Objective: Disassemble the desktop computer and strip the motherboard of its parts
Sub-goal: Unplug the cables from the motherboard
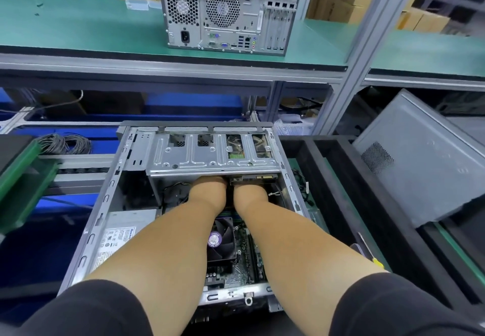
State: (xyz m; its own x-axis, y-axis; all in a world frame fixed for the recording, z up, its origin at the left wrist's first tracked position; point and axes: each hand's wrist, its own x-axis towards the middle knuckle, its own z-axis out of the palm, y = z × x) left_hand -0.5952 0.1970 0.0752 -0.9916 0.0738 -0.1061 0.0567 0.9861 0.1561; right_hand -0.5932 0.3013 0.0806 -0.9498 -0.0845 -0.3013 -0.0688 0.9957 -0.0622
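- Case (110, 204) lies open on its side; both hands reach into it, under the drive cage (210, 152) at its far end.
- Left hand (207, 191) and right hand (249, 194) sit side by side, fingers hidden beneath the cage; their grip cannot be told.
- Fan (220, 241) on the motherboard (246, 257) lies between the forearms, nearer than the hands.
- Beyond the hands, a second tower (225, 13) stands on a green shelf (78, 28).

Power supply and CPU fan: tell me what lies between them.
In the head view, the left forearm crosses the gap between the power supply and the CPU fan, hiding whatever lies beneath it.
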